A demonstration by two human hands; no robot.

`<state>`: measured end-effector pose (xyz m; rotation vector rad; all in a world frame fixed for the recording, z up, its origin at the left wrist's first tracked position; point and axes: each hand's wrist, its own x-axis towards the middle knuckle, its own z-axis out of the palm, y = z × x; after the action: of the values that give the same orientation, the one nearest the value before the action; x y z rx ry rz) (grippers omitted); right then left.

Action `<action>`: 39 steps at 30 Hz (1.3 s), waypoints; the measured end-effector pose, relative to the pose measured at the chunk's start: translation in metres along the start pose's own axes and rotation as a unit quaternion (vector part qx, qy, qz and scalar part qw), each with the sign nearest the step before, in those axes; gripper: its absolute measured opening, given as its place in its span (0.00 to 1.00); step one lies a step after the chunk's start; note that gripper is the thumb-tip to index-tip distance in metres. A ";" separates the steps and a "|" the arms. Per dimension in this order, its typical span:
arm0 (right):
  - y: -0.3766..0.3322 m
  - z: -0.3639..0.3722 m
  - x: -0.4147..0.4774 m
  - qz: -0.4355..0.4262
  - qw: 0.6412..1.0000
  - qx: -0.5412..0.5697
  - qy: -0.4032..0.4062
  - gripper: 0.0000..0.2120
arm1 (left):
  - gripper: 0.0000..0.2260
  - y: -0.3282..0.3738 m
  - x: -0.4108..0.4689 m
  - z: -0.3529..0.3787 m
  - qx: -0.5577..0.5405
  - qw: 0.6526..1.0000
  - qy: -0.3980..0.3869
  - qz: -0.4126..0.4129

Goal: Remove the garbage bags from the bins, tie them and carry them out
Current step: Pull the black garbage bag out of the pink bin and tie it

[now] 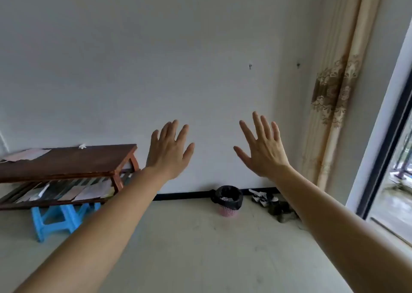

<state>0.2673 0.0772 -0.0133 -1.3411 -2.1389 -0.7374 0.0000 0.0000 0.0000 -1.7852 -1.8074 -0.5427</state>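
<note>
Both left hand [169, 153] and right hand [264, 153] spread, bin [227, 212] beyond.

Soft daylight from right window [399, 181]; wide-angle edge warping

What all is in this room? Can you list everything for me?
bin: one, pink, floor by wall.
garbage bag: one, black, lining the bin.
table: one, dark brown, left, against wall.
papers: several, pale, on table and its lower shelf.
stools: seemingly two, blue, under table.
shoes: several, dark and white, right of bin.
curtain: one, beige with brown pattern, right.
window: one, dark frame, far right.
wall hooks: two, dark, on wall above bin.
left hand: one, raised, open, holding nothing.
right hand: one, raised, open, holding nothing.
</note>
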 end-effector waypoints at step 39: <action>0.234 0.725 0.361 0.120 0.943 0.028 -0.311 0.35 | 0.30 -0.016 0.525 0.731 -0.085 0.942 -0.321 -0.050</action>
<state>0.2474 0.8842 -0.2574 -1.9496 -2.3538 -0.1523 -0.0735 0.8655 -0.2364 -2.1684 -2.3467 -0.1504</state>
